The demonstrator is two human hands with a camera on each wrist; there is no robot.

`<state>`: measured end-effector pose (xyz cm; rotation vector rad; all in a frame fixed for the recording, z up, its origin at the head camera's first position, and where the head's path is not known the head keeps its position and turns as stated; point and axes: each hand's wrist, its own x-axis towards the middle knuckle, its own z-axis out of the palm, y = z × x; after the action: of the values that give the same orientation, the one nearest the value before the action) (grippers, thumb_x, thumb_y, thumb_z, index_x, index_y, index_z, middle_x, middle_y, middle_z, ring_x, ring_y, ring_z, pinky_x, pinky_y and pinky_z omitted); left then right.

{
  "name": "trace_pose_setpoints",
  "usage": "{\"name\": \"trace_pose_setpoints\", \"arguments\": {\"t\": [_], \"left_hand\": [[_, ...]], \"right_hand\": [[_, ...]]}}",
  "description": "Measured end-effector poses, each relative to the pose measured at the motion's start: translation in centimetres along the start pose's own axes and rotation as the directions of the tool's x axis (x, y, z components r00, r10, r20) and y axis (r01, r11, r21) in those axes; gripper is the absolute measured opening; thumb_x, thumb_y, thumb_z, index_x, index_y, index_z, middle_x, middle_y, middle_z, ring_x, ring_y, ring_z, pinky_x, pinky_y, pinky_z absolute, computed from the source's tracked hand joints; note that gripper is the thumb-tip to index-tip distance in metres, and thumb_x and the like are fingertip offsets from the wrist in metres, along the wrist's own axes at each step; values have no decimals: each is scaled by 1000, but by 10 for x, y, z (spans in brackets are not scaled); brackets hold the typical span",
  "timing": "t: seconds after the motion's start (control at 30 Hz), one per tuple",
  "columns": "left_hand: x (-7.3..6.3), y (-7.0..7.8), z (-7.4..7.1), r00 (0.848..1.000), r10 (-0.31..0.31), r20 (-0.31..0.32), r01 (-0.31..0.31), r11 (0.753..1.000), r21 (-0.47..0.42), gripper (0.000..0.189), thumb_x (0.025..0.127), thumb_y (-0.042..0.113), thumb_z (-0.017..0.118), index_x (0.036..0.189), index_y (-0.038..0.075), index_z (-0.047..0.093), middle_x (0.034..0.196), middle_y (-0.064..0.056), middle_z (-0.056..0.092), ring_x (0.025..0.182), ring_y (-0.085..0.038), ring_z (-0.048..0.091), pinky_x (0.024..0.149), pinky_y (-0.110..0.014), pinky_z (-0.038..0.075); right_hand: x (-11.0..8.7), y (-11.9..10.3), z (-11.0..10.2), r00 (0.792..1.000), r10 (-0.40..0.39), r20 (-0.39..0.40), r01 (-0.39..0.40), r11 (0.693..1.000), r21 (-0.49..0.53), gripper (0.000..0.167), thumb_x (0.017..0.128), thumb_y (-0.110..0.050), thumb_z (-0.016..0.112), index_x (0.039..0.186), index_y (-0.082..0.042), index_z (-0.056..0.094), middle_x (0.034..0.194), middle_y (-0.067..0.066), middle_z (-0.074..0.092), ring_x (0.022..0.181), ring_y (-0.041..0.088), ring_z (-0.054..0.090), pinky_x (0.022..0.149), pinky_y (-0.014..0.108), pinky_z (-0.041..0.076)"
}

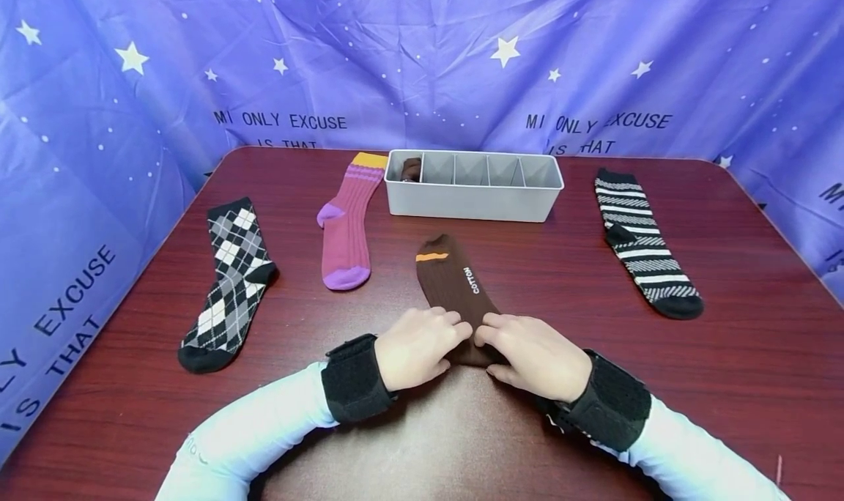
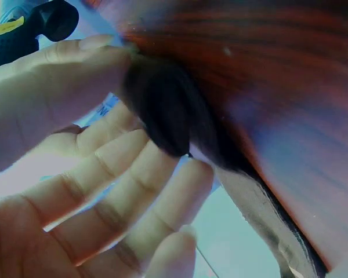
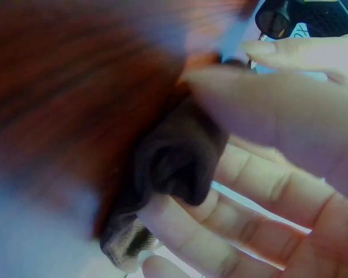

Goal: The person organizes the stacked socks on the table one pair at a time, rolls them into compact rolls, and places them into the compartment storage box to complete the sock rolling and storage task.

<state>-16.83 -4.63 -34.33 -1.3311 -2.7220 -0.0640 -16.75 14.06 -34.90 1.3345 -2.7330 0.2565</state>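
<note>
A brown sock (image 1: 451,285) with an orange stripe and the white word COTTON lies on the table, angled away from the person. My left hand (image 1: 422,346) and right hand (image 1: 539,356) meet at its near end, each pinching one side between thumb and fingers. In the left wrist view, thumb and fingertips close around a folded edge of the dark fabric (image 2: 171,107). The right wrist view shows the sock's near end (image 3: 177,162) bunched into a rolled fold between thumb and fingers.
A grey divided box (image 1: 471,201) stands at the back, a brown rolled bundle (image 1: 412,169) in its leftmost compartment. Left of it lie a pink and purple sock (image 1: 349,226) and an argyle sock (image 1: 231,281). A striped black-and-white sock (image 1: 642,241) lies at the right.
</note>
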Motion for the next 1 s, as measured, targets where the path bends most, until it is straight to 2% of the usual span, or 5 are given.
{"name": "trace_pose_setpoints", "arguments": {"t": [0.17,0.33,0.67,0.83,1.0], "left_hand": [[0,-1,1,999,6,-50,-7,1000,-7,22,63,14,64,79,15,50,67,4,57,61,-15,55,48,-27,41],[-1,-1,1,997,2,-83,-3,1000,-10,17,64,12,60,75,14,47,61,4,56,56,-15,55,46,-28,40],[-1,-1,2,999,-25,-24,25,999,-36,13,71,17,61,79,16,52,66,5,59,63,-14,57,50,-28,43],[0,-1,2,999,-34,-10,34,999,-21,12,73,16,60,78,15,49,65,4,59,62,-15,57,49,-29,43],[1,-1,3,997,-65,-42,64,997,-34,11,75,14,57,80,14,47,63,4,58,57,-16,57,46,-29,42]], "right_hand": [[1,2,0,1000,-19,-17,19,1000,-2,13,61,-12,64,70,-17,56,67,-9,37,59,6,36,54,21,33],[1,2,0,999,-27,-43,27,1000,-10,10,67,-9,58,75,-15,57,65,-9,42,57,6,41,55,23,36],[2,2,-3,999,-32,-30,35,993,111,17,71,-2,58,78,-14,48,72,-12,55,58,0,44,54,18,39],[2,3,-3,997,-37,-68,42,997,62,14,72,-7,62,81,-16,56,78,-8,50,66,3,47,60,21,41],[1,4,-2,996,-8,-88,14,997,72,24,68,-5,65,87,-15,56,86,-7,49,77,4,49,66,22,43]]}}
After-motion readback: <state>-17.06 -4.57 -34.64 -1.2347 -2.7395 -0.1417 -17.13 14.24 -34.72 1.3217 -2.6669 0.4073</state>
